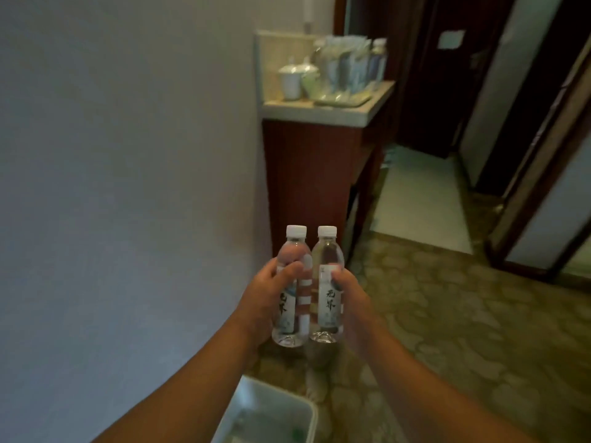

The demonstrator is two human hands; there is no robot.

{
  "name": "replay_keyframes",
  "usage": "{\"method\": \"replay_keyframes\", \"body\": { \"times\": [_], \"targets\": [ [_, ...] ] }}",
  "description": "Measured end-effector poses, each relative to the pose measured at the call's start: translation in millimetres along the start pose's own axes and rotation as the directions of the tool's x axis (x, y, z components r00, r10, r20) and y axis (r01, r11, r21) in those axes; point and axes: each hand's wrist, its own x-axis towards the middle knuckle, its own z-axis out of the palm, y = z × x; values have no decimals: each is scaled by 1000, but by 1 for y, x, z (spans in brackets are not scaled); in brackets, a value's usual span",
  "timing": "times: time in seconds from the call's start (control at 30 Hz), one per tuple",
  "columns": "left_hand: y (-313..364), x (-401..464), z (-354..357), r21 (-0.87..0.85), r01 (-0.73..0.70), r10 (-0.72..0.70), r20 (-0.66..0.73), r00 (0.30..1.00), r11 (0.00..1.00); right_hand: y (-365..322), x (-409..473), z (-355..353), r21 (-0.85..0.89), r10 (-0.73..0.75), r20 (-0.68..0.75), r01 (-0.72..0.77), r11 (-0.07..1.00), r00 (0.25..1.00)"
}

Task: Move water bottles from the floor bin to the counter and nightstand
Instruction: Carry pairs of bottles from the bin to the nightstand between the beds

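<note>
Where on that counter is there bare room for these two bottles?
Bare strip along the counter front edge, before the tray. Back is crowded: lidded cups, packets, a bottle.

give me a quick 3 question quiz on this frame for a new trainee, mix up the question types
1. True or false: each hand grips its own water bottle.
2. Multiple choice: where is the counter relative to the held bottles? A) behind the person B) ahead, against the wall C) under the bin
3. Short answer: what lies on the floor below the forearms?

Key
1. True: the left hand holds the left bottle, the right hand holds the right bottle, both upright with white caps on.
2. B: the counter stands ahead, carrying lidded cups and a tray.
3. The floor bin, pale plastic.
</note>
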Motion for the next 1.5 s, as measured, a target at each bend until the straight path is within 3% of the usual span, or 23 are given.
{"method": "replay_keyframes", "body": {
  "times": [0.07, 0.27, 0.43, 0.57, 0.67, 0.83, 1.0, 1.33, 1.5],
  "targets": [
    [22, 4, 36, -21, -10, 12, 96, 995, 1000, -40, -23, -10, -37, -92, -11, 92, 995, 996],
    [72, 1, 165, -50, -6, 24, 370, 929, 999, -151, -107, -60, -217, -260, -322, 197, 956, 910],
    [94, -21, 284, -13, 2, 4, 467, 884, 1000, -223, -200, -113, -304, -390, -495, 265, 915, 777],
    [99, -56, 386, 17, -38, 21, 589, 808, 999, -269, -287, -164, -337, -438, -638, 282, 898, 634],
    [94, -91, 465, 48, -91, 34, 681, 731, 995, -296, -360, -203, -396, -488, -698, 285, 873, 524],
    [73, -170, 593, 76, -50, -33, 816, 578, 996, -331, -495, -259, -475, -538, -758, 255, 843, 369],
    [58, -268, 714, 44, -74, -8, 901, 433, 996, -360, -631, -301, -529, -575, -777, 229, 817, 255],
    [15, -451, 920, -17, 20, 14, 991, 133, 1000, -383, -872, -376, -596, -594, -802, 151, 789, -62],
    [-17, -536, 1010, -23, 30, 24, 1000, -18, 999, -387, -976, -419, -564, -533, -816, 108, 819, -221]
  ]
}}
